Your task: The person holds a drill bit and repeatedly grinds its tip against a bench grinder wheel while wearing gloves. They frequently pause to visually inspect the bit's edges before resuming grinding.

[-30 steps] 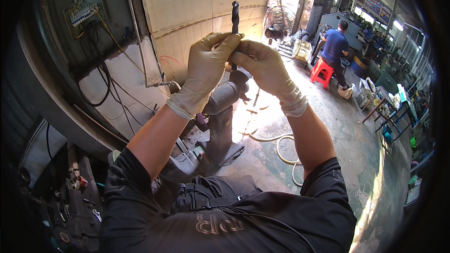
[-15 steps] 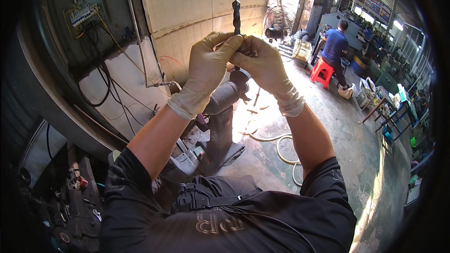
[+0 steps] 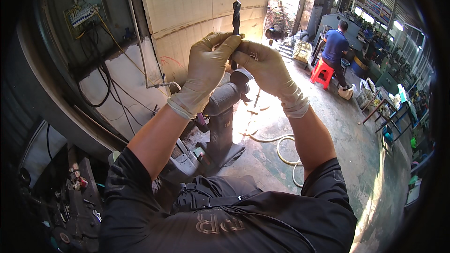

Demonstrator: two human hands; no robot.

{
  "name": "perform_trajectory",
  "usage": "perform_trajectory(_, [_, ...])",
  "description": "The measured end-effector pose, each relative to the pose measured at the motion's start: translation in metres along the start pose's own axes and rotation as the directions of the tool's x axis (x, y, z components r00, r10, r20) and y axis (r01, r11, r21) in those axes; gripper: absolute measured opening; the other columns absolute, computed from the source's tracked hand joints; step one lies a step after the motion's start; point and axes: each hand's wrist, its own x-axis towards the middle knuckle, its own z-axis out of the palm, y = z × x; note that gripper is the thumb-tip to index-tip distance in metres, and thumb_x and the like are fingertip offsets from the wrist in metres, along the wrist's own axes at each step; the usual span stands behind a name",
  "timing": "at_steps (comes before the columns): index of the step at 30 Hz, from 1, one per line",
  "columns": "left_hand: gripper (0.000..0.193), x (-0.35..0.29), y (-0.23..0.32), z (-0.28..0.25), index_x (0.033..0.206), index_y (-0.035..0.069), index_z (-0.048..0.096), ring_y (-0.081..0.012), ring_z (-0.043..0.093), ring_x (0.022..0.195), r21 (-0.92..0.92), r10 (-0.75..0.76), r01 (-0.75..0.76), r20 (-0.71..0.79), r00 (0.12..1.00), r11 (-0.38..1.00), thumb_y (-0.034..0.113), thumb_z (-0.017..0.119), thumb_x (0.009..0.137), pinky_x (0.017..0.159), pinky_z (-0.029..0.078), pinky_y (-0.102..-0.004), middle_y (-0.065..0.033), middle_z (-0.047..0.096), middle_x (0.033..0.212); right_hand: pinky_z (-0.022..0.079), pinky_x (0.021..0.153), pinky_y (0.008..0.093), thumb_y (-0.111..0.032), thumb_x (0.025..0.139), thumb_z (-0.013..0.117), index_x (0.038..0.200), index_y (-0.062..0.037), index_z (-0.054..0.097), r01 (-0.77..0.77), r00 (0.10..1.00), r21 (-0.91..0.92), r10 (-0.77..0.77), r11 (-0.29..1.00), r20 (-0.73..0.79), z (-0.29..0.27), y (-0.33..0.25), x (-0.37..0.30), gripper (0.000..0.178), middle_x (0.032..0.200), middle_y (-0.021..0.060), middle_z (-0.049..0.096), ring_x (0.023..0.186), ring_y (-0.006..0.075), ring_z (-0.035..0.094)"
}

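Your pale-gloved left hand pinches the black, spiral-fluted metal drill bit upright before you, already raised, not yet released. Your pale-gloved right hand curls close beside; whether it pinches also, I cannot tell.

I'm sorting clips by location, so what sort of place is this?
Probably a metalworking workshop: a dark fluted drill bit is held up by the left hand, with a pedestal-mounted, grinder-like machine beyond and exposed breakers on the wall.
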Motion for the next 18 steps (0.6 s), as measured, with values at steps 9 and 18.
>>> perform_trajectory(9, [0.019, 0.0008, -0.0021, 0.0005, 0.100, 0.001, 0.073, -0.0070, 0.058, 0.070, -0.059, 0.036, -0.037, -0.018, 0.999, 0.998, 0.017, 0.068, 0.091, 0.057, 0.047, -0.0210, -0.0013, 0.065, 0.081, 0.051, 0.090, 0.0297, -0.015, 0.095, 0.058, 0.119, 0.0076, 0.061, -0.004, 1.000, 0.044, 0.004, 0.999, 0.003, 0.0018, -0.0003, 0.0022, 0.034, 0.107, 0.0148, 0.070, 0.101, 0.0182, 0.066])
perform_trajectory(18, [0.019, 0.0001, -0.0030, -0.0034, 0.103, 0.000, 0.072, -0.0102, 0.062, 0.079, -0.040, 0.017, -0.018, -0.019, 1.000, 0.999, 0.015, 0.067, 0.092, 0.071, 0.049, -0.0231, -0.0045, 0.069, 0.089, 0.051, 0.090, 0.0296, -0.015, 0.094, 0.058, 0.119, 0.0081, 0.061, -0.015, 1.000, 0.072, 0.015, 0.997, 0.004, 0.0053, 0.0017, 0.0031, 0.034, 0.107, 0.0148, 0.070, 0.101, 0.0179, 0.066])
